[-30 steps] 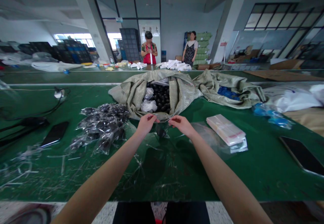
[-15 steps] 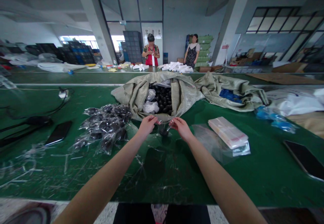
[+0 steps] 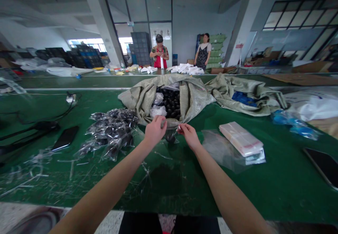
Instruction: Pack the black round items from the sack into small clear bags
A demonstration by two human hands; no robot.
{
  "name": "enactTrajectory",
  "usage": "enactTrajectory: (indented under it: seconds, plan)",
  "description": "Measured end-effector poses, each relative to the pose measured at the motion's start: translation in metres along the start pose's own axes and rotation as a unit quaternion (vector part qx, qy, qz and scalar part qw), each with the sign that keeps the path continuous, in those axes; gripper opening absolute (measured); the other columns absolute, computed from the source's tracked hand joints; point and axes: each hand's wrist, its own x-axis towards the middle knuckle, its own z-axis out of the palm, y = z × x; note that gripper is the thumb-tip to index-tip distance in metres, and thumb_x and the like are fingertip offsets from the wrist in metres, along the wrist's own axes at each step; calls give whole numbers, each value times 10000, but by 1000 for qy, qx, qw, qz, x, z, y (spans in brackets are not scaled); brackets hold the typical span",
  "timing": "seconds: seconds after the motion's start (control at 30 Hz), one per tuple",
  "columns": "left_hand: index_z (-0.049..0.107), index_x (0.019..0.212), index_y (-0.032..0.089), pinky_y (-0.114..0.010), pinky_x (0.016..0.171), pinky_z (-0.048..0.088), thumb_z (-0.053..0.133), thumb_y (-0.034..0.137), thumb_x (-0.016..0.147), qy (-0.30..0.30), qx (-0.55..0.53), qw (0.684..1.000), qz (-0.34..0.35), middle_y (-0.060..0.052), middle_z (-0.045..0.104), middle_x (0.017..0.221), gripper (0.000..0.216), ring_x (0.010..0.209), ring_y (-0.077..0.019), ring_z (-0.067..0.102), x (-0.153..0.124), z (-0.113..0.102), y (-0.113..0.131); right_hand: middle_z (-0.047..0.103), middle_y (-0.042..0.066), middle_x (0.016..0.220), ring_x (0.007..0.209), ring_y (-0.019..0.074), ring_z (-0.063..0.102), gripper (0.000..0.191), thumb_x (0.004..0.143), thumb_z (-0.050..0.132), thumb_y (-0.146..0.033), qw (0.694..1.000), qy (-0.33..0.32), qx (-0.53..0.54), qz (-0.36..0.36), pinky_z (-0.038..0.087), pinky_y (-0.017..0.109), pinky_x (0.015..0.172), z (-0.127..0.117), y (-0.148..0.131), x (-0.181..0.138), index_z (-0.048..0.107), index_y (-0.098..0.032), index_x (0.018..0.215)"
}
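A small clear plastic bag (image 3: 175,134) with a dark round item (image 3: 170,138) inside is in front of the open sack. My right hand (image 3: 189,135) pinches the bag's upper right corner. At its left side, my left hand (image 3: 155,131) has curled fingers close to the bag's edge; what they hold is hidden. The woven sack (image 3: 196,102), with its mouth folded back, contains many black rounded pieces (image 3: 171,103) and crumpled clear plastic (image 3: 158,111). To the left of my hands lies a heap of bagged dark pieces (image 3: 112,130).
A stack of flat clear bags (image 3: 241,139) lies at right, near a phone (image 3: 323,167). Another phone (image 3: 65,137) and thin plastic strips (image 3: 34,167) are at left. A second sack (image 3: 248,86) holds blue items. Two people (image 3: 160,52) stand beyond the far table.
My left hand has turned and its fingers have curled in, no longer stretching the bag's edge. My right hand still pinches the bag. A thin strip now shows on the table below.
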Motion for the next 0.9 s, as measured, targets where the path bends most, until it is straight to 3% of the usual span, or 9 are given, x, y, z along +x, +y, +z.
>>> enactTrajectory:
  seconds: [0.07, 0.13, 0.37, 0.57, 0.77, 0.9]
  plan:
    - [653, 1044, 211, -262, 732, 480, 450, 307, 935, -60, 43, 991, 109, -81, 657, 1105, 250, 937, -180, 634, 1, 2, 11, 630, 30, 765, 750, 179, 600, 359, 773, 574, -563, 1000, 1, -31, -6, 517, 322, 765, 0, 0, 1, 595, -205, 799]
    - [665, 1069, 227, -246, 719, 480, 428, 309, 952, -110, 62, 976, 175, -68, 652, 1135, 277, 923, -162, 639, 5, 5, 19, 634, 29, 775, 756, 177, 597, 327, 814, 532, -530, 998, -11, -58, -22, 516, 314, 764, -1, -2, 1, 585, -208, 799]
    - [700, 1045, 248, -262, 718, 473, 432, 323, 946, -195, 96, 949, 229, -65, 666, 1087, 295, 874, -162, 641, 33, 10, 33, 622, 20, 793, 768, 159, 584, 244, 906, 422, -377, 979, -22, -165, -115, 486, 268, 764, -11, -8, -2, 574, -208, 819]
    - [717, 945, 224, -315, 712, 463, 493, 345, 912, -208, 82, 944, 242, -90, 671, 947, 256, 766, -183, 633, 41, 13, 34, 672, 40, 861, 810, 160, 613, 193, 875, 470, -269, 981, -19, -145, -129, 490, 276, 785, -15, -2, 0, 641, -181, 887]
    - [691, 943, 182, -290, 581, 388, 392, 339, 956, -203, 169, 919, 293, -108, 670, 952, 338, 692, -174, 607, 40, 17, 36, 703, 48, 874, 802, 165, 634, 205, 881, 507, -269, 973, 10, -187, -138, 488, 275, 772, -16, -5, -5, 691, -183, 899]
    - [667, 904, 170, -281, 555, 358, 394, 296, 950, -179, 201, 918, 291, -96, 669, 931, 305, 709, -170, 609, 39, 17, 41, 710, 52, 855, 767, 159, 631, 212, 884, 518, -272, 965, 19, -216, -145, 482, 263, 742, -16, -13, -9, 703, -170, 892]
